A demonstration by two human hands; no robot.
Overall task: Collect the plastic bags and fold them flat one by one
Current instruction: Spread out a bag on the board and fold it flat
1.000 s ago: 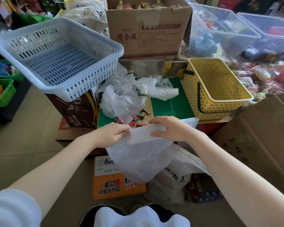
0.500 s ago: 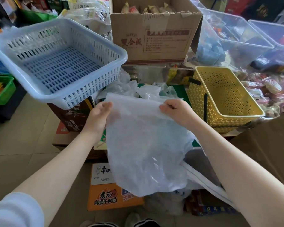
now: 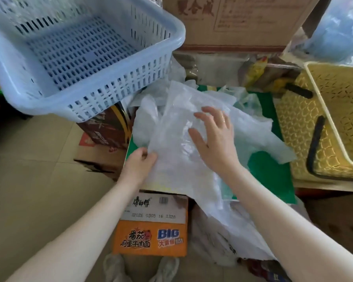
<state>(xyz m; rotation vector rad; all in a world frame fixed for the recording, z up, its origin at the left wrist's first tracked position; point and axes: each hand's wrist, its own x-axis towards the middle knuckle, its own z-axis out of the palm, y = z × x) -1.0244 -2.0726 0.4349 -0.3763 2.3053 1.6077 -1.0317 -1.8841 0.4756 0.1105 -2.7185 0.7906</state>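
A translucent white plastic bag lies spread over the green box top, its lower end hanging off the front edge. My left hand pinches the bag's left edge. My right hand rests flat on the bag with fingers spread. More crumpled white bags lie under and behind it, and another stretches to the right.
A light blue slotted basket sits tilted on a brown box at the left. A yellow basket with a black handle stands at the right. A cardboard box is behind. An orange noodle carton and a white sack sit below.
The bag was held up in the air between both hands. It has come down onto the green box top, and my right hand has let go and now lies flat on it.
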